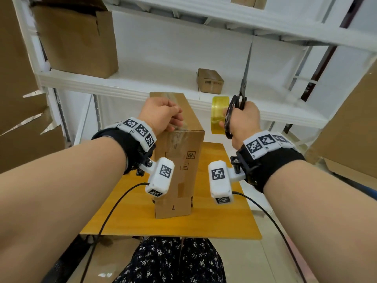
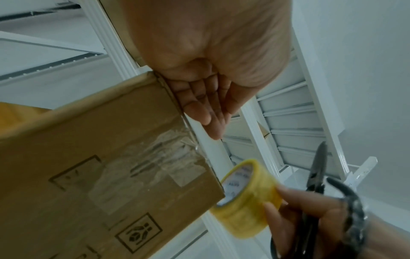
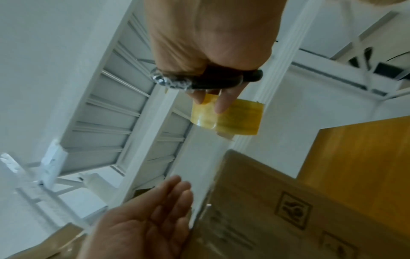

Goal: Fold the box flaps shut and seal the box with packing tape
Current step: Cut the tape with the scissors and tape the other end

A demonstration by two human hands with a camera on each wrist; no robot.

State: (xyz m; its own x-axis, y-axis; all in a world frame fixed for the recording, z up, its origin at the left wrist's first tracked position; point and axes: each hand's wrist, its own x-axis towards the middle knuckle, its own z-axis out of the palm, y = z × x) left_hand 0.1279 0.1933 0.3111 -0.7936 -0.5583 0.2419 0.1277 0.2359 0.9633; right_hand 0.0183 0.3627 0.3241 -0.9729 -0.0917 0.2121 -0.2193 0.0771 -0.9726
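Observation:
A tall brown cardboard box (image 1: 179,160) stands on end on a small wooden table (image 1: 224,221), its top flaps closed. Clear tape (image 2: 159,157) runs over the top and down the near face. My left hand (image 1: 163,117) rests on the top near edge, fingers (image 2: 204,108) laid straight and flat against it. To the right of the box, at the height of its top, my right hand (image 1: 242,117) grips a yellow tape roll (image 1: 219,113) together with black scissors (image 1: 245,74), blades pointing up. The roll (image 2: 248,198) sits just off the box's top right corner.
A white shelf unit (image 1: 142,86) stands right behind the table, with a small carton (image 1: 210,80) and a large carton (image 1: 77,41) on it. Flattened cardboard leans at the left (image 1: 20,119) and right (image 1: 346,129). Black cables (image 1: 114,211) hang from both wrists.

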